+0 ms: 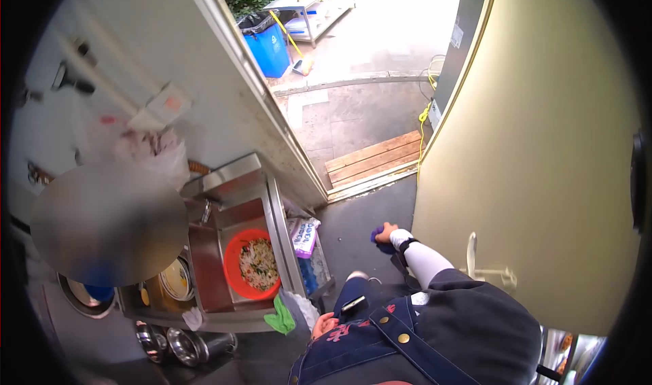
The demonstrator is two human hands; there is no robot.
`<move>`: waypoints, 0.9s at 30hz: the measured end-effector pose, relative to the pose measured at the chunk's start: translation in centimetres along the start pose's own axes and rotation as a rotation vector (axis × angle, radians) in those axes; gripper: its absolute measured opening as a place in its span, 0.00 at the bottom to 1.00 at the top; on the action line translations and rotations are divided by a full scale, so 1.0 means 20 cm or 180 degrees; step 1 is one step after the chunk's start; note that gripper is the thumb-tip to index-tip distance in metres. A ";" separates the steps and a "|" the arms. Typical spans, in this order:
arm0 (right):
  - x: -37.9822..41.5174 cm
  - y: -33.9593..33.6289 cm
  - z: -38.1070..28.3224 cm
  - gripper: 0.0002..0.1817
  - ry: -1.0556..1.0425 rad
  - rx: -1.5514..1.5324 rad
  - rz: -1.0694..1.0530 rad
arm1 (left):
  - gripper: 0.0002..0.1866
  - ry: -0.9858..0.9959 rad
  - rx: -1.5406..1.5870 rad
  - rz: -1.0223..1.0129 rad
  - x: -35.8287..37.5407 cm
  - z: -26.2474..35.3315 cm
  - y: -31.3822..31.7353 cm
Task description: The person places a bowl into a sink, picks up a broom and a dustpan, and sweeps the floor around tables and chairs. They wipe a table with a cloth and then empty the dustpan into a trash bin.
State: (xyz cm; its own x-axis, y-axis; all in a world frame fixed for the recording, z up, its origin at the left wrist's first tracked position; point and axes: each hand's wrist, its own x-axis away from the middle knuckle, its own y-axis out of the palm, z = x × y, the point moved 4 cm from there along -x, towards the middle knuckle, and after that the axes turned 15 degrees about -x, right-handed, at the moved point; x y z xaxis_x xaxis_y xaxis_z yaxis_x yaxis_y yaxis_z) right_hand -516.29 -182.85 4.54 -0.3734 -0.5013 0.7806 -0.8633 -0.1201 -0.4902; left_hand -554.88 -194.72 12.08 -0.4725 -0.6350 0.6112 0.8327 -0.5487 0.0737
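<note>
My right hand (388, 233) is stretched forward over the dark floor, its fingers closed round a bunched purple cloth (377, 235). A black band circles that wrist over a white sleeve. My left hand (324, 325) is low beside the dark apron (353, 339), with its fingers loosely apart and nothing visible in them. Just to its right, a phone (353, 305) lies against the apron. A green cloth (280, 316) hangs at the sink's edge, left of my left hand.
A metal sink (210, 249) at left holds a red bowl (255, 263) of mixed food. A blurred patch covers part of that side. Ahead, an open doorway leads over a wooden slatted step (373, 159) towards a blue bin (267, 50). A pale door (543, 147) stands at right.
</note>
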 end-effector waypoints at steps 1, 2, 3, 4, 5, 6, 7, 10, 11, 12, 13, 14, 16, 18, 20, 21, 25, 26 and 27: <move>-0.09 -0.10 -0.05 0.39 -0.0011 -0.0223 0.0097 | 0.20 0.0047 -0.0002 0.0059 -0.08 0.08 0.02; -0.18 -0.21 -0.09 0.38 -0.0021 -0.0423 0.0202 | 0.21 0.0239 -0.0006 0.0128 -0.20 0.10 0.03; -0.25 -0.33 -0.14 0.38 -0.0049 -0.0610 0.0413 | 0.21 0.0228 -0.0001 0.0092 -0.29 0.22 0.05; -0.33 -0.42 -0.15 0.38 -0.0063 -0.0600 0.0413 | 0.21 0.0237 0.0022 0.0056 -0.41 0.37 0.06; -0.42 -0.54 -0.18 0.37 -0.0300 -0.0757 0.0467 | 0.21 0.0086 -0.0211 0.0069 -0.54 0.48 0.06; -0.53 -0.67 -0.19 0.36 -0.0542 -0.0904 0.0534 | 0.21 0.0119 -0.0220 -0.0159 -0.71 0.57 0.06; -0.62 -0.79 -0.18 0.34 -0.0721 -0.0959 0.0683 | 0.20 0.0261 -0.0131 -0.0447 -0.90 0.67 0.07; -0.96 -1.07 0.07 0.30 -0.0908 -0.1821 0.0687 | 0.17 0.0060 -0.0782 -0.0557 -1.44 1.09 0.15; -0.95 -1.16 0.12 0.27 -0.0772 -0.2185 0.0786 | 0.16 0.0210 -0.1070 -0.0410 -1.63 1.20 0.17; -0.91 -1.27 0.15 0.25 -0.0620 -0.2269 0.0901 | 0.16 0.0456 -0.1205 -0.0293 -1.75 1.39 0.20; -1.02 -1.30 0.28 0.25 -0.0390 -0.2393 0.1146 | 0.15 0.0581 -0.1179 -0.0269 -1.87 1.53 0.23; -0.97 -1.38 0.26 0.26 -0.0424 -0.2221 0.1256 | 0.15 0.0587 -0.1003 -0.0319 -1.97 1.69 0.26; -1.06 -1.44 0.36 0.27 -0.0489 -0.2618 0.1427 | 0.16 0.0677 -0.1016 -0.0398 -2.11 2.00 0.34; -1.12 -1.49 0.41 0.30 -0.0226 -0.2080 0.1821 | 0.15 0.0863 -0.1010 -0.0491 -2.26 2.20 0.38; -1.19 -1.56 0.38 0.31 0.0004 -0.1769 0.1295 | 0.15 0.0884 -0.0950 -0.0560 -2.42 2.33 0.40; -1.20 -1.60 0.32 0.31 0.0160 -0.1614 0.1125 | 0.15 0.1052 -0.0898 -0.0579 -2.50 2.37 0.38; -1.62 -1.91 0.21 0.28 0.0227 -0.1151 0.0648 | 0.15 0.0897 -0.0654 -0.0118 -2.86 2.57 0.29; -1.81 -2.03 0.17 0.27 0.0204 -0.0997 0.0702 | 0.15 0.0720 -0.0378 0.0050 -3.01 2.58 0.26; -2.02 -2.16 0.13 0.27 0.0166 -0.0847 0.0763 | 0.15 0.0742 -0.0320 0.0303 -3.16 2.60 0.23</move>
State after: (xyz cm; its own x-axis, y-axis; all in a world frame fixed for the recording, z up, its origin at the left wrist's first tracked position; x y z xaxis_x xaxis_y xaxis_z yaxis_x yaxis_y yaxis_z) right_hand -462.97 -159.58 -6.79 -0.5869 -0.4430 0.6777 -0.8047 0.2263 -0.5489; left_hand -506.07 -128.83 14.80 -0.4568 -0.7880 0.4129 0.8493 -0.5244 -0.0612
